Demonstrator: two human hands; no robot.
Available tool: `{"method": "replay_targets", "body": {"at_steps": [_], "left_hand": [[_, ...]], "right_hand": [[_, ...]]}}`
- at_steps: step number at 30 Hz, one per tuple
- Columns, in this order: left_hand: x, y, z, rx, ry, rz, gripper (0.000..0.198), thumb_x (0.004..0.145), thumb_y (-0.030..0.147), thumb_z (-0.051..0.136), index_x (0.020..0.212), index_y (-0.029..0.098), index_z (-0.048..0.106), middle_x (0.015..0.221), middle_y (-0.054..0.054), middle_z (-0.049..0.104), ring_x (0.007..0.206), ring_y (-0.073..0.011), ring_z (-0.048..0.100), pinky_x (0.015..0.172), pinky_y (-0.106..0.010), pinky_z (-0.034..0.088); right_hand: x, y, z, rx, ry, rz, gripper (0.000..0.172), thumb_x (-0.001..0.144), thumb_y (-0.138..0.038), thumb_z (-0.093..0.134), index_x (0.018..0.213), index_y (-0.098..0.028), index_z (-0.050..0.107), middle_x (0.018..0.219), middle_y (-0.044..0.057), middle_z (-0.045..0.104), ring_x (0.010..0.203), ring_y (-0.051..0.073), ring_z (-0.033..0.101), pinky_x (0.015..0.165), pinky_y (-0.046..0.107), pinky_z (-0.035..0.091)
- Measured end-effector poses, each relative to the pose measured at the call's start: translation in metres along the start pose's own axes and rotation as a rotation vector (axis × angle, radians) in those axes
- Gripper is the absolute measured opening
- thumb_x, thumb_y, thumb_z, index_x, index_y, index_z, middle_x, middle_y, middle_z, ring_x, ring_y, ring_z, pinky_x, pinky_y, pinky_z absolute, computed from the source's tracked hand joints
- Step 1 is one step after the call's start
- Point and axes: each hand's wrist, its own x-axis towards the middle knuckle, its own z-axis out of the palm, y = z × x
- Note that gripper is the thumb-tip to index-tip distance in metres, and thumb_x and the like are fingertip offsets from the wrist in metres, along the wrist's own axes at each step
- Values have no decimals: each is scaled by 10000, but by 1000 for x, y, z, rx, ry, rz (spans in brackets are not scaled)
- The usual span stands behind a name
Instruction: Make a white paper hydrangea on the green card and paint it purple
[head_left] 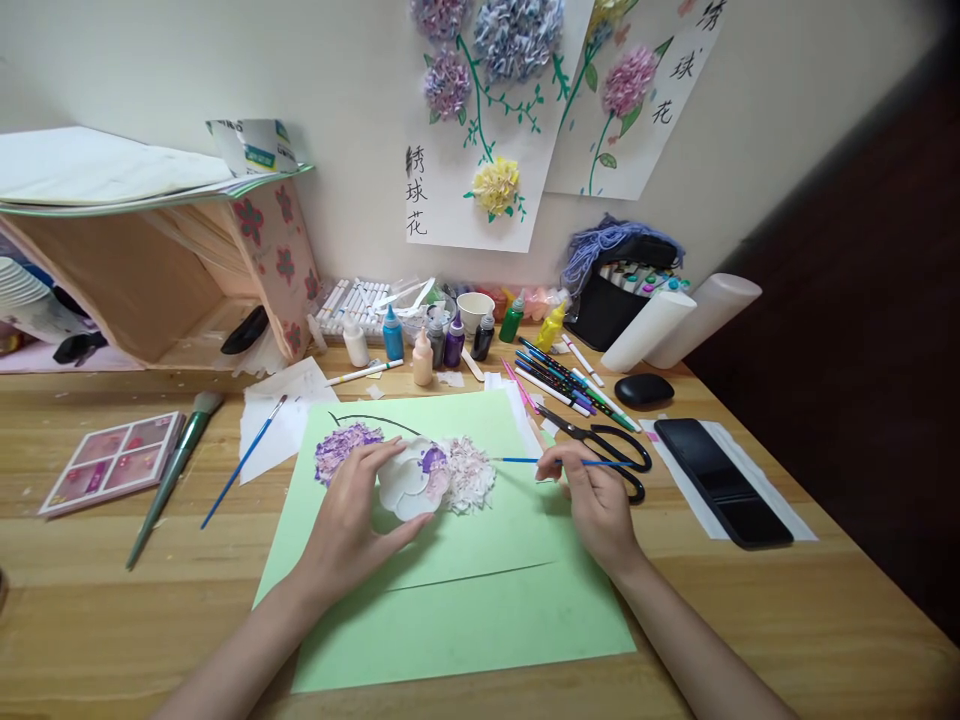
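Observation:
My left hand (358, 510) grips a small white flower-shaped palette (405, 487) by its edges; purple and pale pink paint lie in its wells. In my right hand (592, 500) is a thin blue paintbrush (525, 460), its tip pointing left at the edge of a pale pink-and-white shredded-paper flower (471, 475). Whether the tip touches the flower is unclear. Partly behind my left hand is a purple shredded-paper flower (341, 450). Both flowers are on light green paper (480, 620), which has a dark curved line near its top.
Black scissors (600, 435) and several pens (562, 378) lie right of the paper, with a phone (720, 480) farther right. Paint bottles (454, 340) stand behind it. At left are a second blue brush (244, 460), a large green brush (176, 475) and a palette box (112, 462).

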Motion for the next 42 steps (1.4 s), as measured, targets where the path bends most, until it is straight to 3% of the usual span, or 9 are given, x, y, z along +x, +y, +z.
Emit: {"method": "replay_targets", "body": {"at_steps": [8, 21, 26, 31, 36, 42], "left_hand": [[1, 0, 1, -6, 3, 5, 643, 798, 358, 704, 1334, 210, 382, 1228, -119, 558, 1151, -262, 543, 947, -407, 483], [1, 1, 1, 1, 7, -4, 648, 801, 362, 699, 1344, 223, 373, 1235, -118, 553, 1152, -265, 549, 950, -412, 484], [2, 0, 1, 0, 14, 7, 644, 801, 360, 698, 1340, 221, 375, 1228, -121, 563, 1144, -269, 555, 935, -419, 493], [1, 1, 0, 0, 6, 5, 635, 804, 348, 697, 1336, 215, 376, 1230, -122, 560, 1143, -263, 551, 938, -412, 491], [1, 1, 0, 7, 4, 5, 631, 807, 350, 693, 1334, 211, 375, 1225, -123, 558, 1128, -261, 553, 919, -408, 497], [2, 1, 0, 3, 7, 17, 623, 808, 352, 691, 1330, 209, 381, 1221, -123, 559, 1131, -264, 553, 928, -414, 493]], "right_hand": [[-1, 5, -2, 73, 38, 102, 356, 988, -383, 409, 771, -198, 624, 713, 10, 594, 651, 130, 565, 607, 240, 459], [3, 2, -3, 48, 83, 86, 391, 977, -422, 407, 748, -188, 621, 690, 28, 607, 654, 157, 584, 605, 271, 487], [3, 3, -2, 42, 39, 100, 384, 976, -420, 410, 752, -191, 623, 704, 28, 612, 653, 161, 589, 616, 284, 494], [4, 5, -2, 59, 121, 91, 389, 984, -421, 394, 766, -190, 618, 708, 30, 618, 671, 157, 597, 615, 272, 485], [5, 4, 0, 81, 39, 123, 393, 974, -434, 413, 752, -183, 619, 719, 27, 618, 656, 148, 601, 622, 269, 503], [5, 4, 1, 115, 81, 137, 404, 962, -469, 422, 752, -183, 616, 704, 31, 615, 646, 158, 596, 610, 284, 511]]}}
